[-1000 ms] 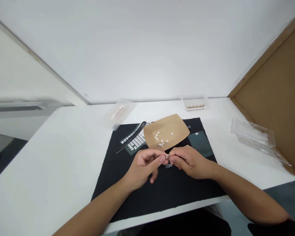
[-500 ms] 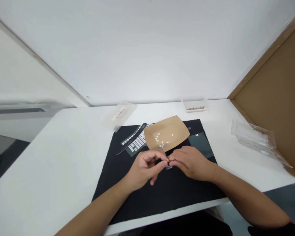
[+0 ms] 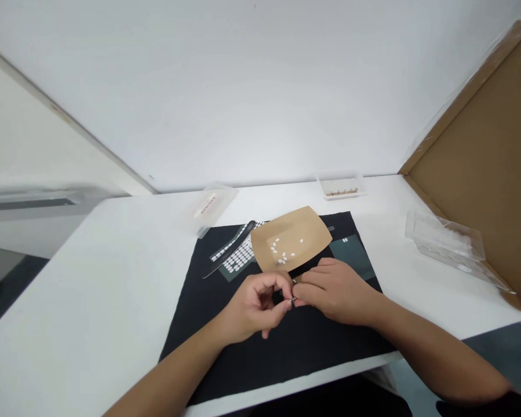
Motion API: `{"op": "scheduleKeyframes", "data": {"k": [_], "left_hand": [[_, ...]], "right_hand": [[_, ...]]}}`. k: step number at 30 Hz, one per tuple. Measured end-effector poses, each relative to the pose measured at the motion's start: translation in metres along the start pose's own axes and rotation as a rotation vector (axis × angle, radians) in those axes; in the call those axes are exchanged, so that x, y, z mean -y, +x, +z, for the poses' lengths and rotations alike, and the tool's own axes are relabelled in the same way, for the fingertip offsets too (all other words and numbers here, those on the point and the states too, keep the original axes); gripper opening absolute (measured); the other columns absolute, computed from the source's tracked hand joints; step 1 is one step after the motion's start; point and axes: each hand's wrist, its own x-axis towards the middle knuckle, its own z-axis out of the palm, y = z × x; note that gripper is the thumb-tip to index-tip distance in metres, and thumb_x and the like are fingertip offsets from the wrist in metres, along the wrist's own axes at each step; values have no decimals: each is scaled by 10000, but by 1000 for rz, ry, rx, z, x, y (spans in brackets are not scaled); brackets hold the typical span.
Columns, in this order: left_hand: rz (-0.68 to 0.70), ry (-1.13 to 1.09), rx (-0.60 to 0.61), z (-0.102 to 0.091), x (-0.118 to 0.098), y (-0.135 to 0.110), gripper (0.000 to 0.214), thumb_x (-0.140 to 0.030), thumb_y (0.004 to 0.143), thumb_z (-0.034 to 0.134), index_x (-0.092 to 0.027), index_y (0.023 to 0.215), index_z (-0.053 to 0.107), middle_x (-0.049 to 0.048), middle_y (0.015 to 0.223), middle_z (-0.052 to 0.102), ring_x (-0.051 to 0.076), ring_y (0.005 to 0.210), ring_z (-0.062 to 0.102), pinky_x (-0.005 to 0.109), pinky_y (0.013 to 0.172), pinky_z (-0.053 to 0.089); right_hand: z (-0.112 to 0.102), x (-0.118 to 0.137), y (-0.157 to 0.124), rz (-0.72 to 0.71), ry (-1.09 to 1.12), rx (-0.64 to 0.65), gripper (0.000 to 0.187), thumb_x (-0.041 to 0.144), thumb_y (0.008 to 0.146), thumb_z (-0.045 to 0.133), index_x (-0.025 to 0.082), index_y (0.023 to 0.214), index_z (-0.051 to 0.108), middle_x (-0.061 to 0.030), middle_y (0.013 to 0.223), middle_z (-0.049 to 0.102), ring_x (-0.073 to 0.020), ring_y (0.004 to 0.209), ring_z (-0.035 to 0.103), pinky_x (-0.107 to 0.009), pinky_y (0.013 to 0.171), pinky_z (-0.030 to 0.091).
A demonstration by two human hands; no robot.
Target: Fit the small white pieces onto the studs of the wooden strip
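My left hand (image 3: 260, 304) pinches a tiny metallic-looking piece (image 3: 292, 300) between thumb and forefinger. From the other side my right hand (image 3: 336, 292) has its fingertips closed at the same small piece, so the two hands meet over the black cloth (image 3: 243, 365). The piece is too small and too covered by fingers to name. Just beyond the hands lies a brown paper tray (image 3: 316, 226) with several small white ovals (image 3: 282, 255) in it. Left of the tray, tweezers with a dark handle (image 3: 238, 240) rest across dark sheets of white oval stickers (image 3: 238, 259).
A clear tub (image 3: 341, 186) with small gold-coloured pieces stands at the back. At the back left lies a translucent lid (image 3: 212, 202) with red lettering. Clear plastic boxes (image 3: 449, 243) sit at right beside a cardboard panel (image 3: 481, 156). A dark sheet (image 3: 351, 255) lies right of the tray.
Both hands have turned slightly and the small piece between them sits a little lower and further left. The whole view has shifted slightly. The trays and sheets lie as before.
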Motion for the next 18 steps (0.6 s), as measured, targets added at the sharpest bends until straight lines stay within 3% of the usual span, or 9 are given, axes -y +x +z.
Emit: {"op": "scheduleKeyframes", "data": {"k": [18], "left_hand": [[-9,-5,51,4,-3,-4,339,-418,912,800,-147,884,596,20,931,598,16,440,545,122,351,437]], "right_hand": [[5,-3,-5,20,140,60,415,389,1180,400,177,940,664,-13,810,687,-143,731,577,-314,698,342]]}}
